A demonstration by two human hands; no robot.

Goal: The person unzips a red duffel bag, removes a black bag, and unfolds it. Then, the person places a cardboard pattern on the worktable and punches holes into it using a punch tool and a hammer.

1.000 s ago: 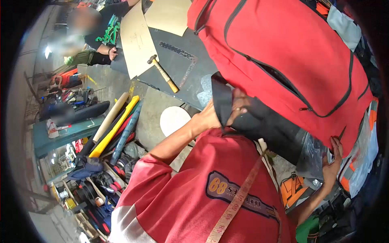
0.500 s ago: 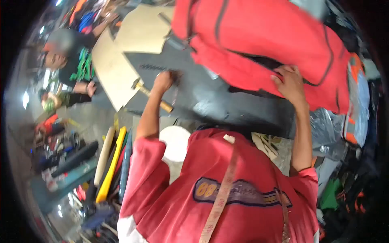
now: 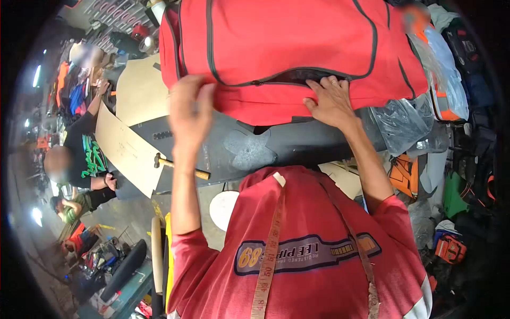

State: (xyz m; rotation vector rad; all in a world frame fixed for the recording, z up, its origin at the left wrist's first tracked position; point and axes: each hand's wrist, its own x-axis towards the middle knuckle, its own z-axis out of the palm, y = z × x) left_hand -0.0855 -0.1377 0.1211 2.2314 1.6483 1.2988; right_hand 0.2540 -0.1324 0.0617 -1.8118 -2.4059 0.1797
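A large red bag with black zippers lies across the dark work surface. Its front zipper gapes, showing a black inside. My right hand, with a ring on one finger, holds the lower edge of this gap, fingertips at the opening and thumb on the red cloth. My left hand is raised at the bag's lower left side, blurred, with thumb and fingers apart and nothing visible between them. A hammer rests partly on a tan pattern sheet to the left.
Another tan sheet lies beside the bag. A person in a dark shirt stands at the far left. Clear plastic sits at the right, near an orange item. A round white stool top is below the work surface.
The red bag now lies straighter across the view. My left hand has left the area by the hammer and come up to the bag. My right hand remains at the zipper opening.
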